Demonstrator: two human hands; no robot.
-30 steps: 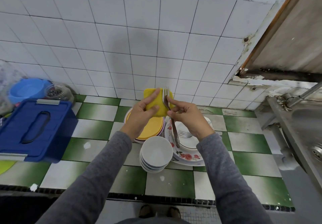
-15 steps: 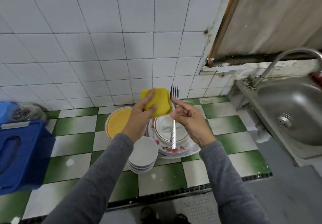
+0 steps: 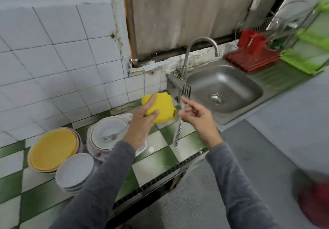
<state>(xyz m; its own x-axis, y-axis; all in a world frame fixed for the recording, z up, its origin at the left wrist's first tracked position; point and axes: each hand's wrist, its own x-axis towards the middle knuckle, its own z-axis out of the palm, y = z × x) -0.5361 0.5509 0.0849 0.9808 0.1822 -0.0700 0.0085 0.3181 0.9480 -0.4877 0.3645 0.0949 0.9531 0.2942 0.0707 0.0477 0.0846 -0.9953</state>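
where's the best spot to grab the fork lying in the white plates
Pinch the fork by its slim handle, coming from above on the right: the tines point left in the top plate, and the handle runs toward the rim, probably easier to lift.

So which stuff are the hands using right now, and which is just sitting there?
In use: yellow sponge in left hand; fork in right hand.

Just sitting: yellow plate, stacked white bowls, second fork on white plates, sink, red rack.
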